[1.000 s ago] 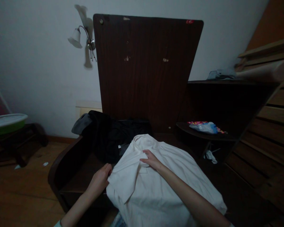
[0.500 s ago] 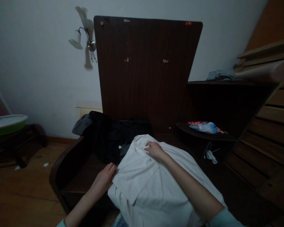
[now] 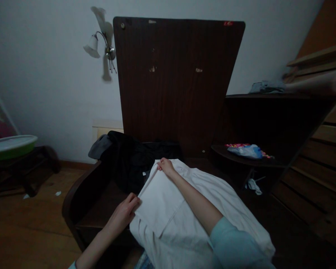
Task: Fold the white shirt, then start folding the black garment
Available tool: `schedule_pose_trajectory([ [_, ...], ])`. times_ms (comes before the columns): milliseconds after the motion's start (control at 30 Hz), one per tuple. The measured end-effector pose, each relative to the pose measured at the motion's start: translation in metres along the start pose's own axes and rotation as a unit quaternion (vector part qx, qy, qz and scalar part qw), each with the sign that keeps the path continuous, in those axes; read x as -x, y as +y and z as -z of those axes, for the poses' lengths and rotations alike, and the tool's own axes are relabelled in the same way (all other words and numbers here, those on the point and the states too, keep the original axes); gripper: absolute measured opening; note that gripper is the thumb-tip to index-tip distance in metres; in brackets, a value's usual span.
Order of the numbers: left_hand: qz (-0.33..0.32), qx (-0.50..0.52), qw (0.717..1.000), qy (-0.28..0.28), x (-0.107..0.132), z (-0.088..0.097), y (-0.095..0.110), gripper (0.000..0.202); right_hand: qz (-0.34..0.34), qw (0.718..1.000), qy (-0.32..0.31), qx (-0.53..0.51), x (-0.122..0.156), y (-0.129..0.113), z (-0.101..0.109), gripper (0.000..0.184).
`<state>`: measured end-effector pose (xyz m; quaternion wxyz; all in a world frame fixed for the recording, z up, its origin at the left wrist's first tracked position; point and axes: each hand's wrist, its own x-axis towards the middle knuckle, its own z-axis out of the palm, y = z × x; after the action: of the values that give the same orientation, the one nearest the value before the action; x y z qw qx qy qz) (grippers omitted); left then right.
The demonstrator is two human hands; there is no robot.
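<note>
Across dark tabletop [image 3: 99, 211], hold white shirt [image 3: 170, 220] mid-fold with left hand [image 3: 124, 213] pinched on near flap edge and right hand [image 3: 165, 167] closed on far corner beside black clothes [image 3: 128, 160]; next, lay flap flat.

The right arm wears a pale blue-green fabric sleeve [image 3: 235, 244], plain and without print, wide and soft-looking. Its hem ends in loose, rounded folds near the elbow. Below that hem the forearm is bare down to the right hand [image 3: 165, 167], which is ungloved. Of the left arm's clothing only a thin sliver of pale blue-green cuff [image 3: 72, 265] shows at the bottom edge of the head view. The forearm beyond it is bare to the ungloved left hand [image 3: 124, 213]. The dim light hides seams and stitching.
</note>
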<state>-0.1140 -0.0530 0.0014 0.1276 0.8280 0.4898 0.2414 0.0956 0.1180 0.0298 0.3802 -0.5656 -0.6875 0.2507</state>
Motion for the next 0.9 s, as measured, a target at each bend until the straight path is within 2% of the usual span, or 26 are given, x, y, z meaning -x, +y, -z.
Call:
schedule_pose_trajectory([
  [100, -0.002, 0.041, 0.999, -0.009, 0.006, 0.009, 0.001, 0.025, 0.038, 0.999, -0.009, -0.016, 0.01, 0.0, -0.014, 0.014],
  [200, -0.02, 0.062, 0.998, -0.026, 0.01, 0.021, 0.002, 0.022, 0.112, 0.992, -0.037, -0.04, 0.028, 0.006, -0.021, 0.043],
  [267, -0.029, 0.07, 0.996, -0.056, 0.009, 0.031, 0.001, 0.023, 0.142, 0.988, -0.032, -0.047, 0.039, 0.011, -0.02, 0.052],
  [367, -0.009, 0.06, 0.993, -0.099, -0.003, 0.046, -0.002, 0.025, 0.124, 0.991, 0.019, -0.049, 0.049, 0.015, -0.006, 0.042],
  [500, 0.025, 0.043, 0.995, -0.086, -0.04, 0.055, -0.01, 0.031, 0.038, 0.997, 0.067, 0.021, 0.058, 0.018, 0.031, 0.021],
  [567, 0.039, 0.066, 0.994, -0.074, -0.066, 0.052, -0.014, 0.032, -0.003, 0.993, 0.053, 0.101, 0.067, 0.022, 0.048, 0.01],
  [700, 0.125, 0.128, 0.984, 0.004, -0.118, 0.034, -0.019, 0.025, -0.028, 0.975, -0.009, 0.221, 0.091, 0.035, 0.063, 0.019],
  [800, 0.162, 0.154, 0.974, 0.03, -0.146, 0.016, -0.024, 0.022, -0.002, 0.975, -0.012, 0.224, 0.105, 0.045, 0.061, 0.016],
  [900, 0.177, 0.18, 0.966, 0.059, -0.158, -0.002, -0.031, 0.024, 0.044, 0.979, 0.02, 0.197, 0.11, 0.054, 0.057, 0.012],
])
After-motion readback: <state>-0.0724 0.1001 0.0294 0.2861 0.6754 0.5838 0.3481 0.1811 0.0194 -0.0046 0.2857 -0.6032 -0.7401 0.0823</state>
